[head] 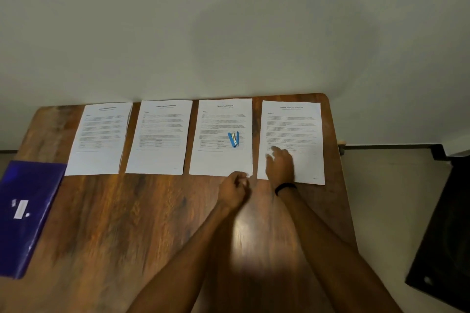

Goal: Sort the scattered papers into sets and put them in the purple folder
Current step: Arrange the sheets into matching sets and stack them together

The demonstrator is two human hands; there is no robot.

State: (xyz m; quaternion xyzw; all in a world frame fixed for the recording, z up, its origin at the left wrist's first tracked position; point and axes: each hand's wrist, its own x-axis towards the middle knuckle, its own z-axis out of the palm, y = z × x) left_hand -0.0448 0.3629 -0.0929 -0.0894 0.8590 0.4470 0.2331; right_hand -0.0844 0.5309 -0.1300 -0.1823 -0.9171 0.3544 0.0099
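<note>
Four white printed paper stacks lie in a row along the table's far edge: first stack (100,138), second stack (160,137), third stack (216,157), fourth stack (292,124). A small blue stapler (234,139) rests on the third stack. The purple folder (26,211) lies closed at the table's left edge, with a white label on it. My left hand (232,189) has its fingers curled at the third stack's near right corner and pinches it. My right hand (279,165), with a black wristband, rests flat on the lower left of the fourth stack.
The wooden table (127,223) has bare surface in front of the stacks. A pale wall rises right behind the table. A dark object (442,249) stands on the floor to the right of the table.
</note>
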